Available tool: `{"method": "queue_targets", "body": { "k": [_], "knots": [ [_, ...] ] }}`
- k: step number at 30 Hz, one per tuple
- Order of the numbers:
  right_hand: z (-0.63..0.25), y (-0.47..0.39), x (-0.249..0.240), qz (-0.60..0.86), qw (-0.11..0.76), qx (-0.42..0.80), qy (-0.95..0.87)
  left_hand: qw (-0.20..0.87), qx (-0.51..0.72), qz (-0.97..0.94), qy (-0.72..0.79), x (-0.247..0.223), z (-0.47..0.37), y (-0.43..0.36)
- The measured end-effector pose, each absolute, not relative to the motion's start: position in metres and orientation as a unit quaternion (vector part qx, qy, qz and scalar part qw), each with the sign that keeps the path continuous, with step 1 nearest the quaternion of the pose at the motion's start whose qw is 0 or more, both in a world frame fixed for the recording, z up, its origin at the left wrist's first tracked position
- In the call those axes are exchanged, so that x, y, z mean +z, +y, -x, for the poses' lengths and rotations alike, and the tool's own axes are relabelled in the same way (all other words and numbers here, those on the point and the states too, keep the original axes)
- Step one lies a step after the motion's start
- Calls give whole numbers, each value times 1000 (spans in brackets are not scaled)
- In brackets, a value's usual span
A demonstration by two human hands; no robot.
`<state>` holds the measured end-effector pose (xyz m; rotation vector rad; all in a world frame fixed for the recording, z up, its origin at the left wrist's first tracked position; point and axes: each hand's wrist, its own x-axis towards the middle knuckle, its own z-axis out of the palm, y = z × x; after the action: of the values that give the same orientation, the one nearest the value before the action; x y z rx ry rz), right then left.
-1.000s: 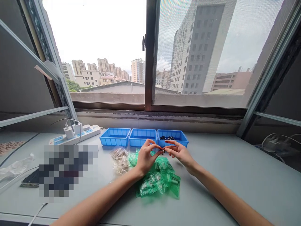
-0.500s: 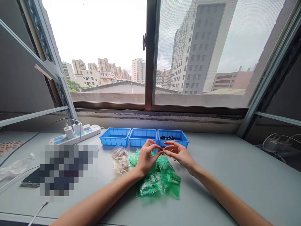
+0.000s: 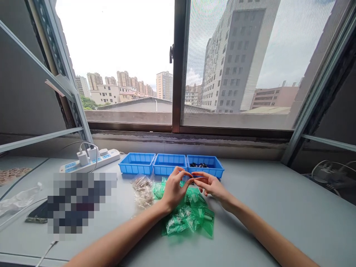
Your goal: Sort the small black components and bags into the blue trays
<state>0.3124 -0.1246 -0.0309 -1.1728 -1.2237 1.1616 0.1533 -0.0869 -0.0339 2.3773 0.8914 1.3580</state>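
My left hand (image 3: pixel 175 190) and my right hand (image 3: pixel 210 186) meet fingertip to fingertip above a pile of green plastic packets (image 3: pixel 191 218). Both are pinched closed around something small and dark, mostly hidden by the fingers, whose kind I cannot make out. Left of the pile lies a clear bag of small light-brown pieces (image 3: pixel 142 191). Just behind my hands stands the right blue bin (image 3: pixel 214 172), with small black parts (image 3: pixel 198 165) inside. The middle blue bin (image 3: pixel 164 170) and left blue bin (image 3: pixel 135 169) stand beside it in a row.
A white power strip (image 3: pixel 109 158) with plugs and cables lies at the back left. Nearer me are a phone (image 3: pixel 37 215), partly under a blurred patch, and a crumpled clear bag (image 3: pixel 22 198). Metal shelf posts flank the grey table (image 3: pixel 264 207), and more cables lie at far right.
My right hand's fingers have drawn in closer against my left fingertips, and the fingers have curled slightly. The whole view has shifted a little; the bins and packets stay put.
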Motion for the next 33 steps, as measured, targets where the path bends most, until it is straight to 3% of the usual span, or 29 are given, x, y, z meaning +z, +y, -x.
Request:
{"method": "queue_targets", "body": {
  "k": [13,33],
  "knots": [
    [-310,-125,-27,488,534,458,-516,131,464,-811,332,-35,-151,-84],
    [-341,-104,-41,552,644,256,-464,103,448,-805,375,-32,-150,-88]
  ]
}}
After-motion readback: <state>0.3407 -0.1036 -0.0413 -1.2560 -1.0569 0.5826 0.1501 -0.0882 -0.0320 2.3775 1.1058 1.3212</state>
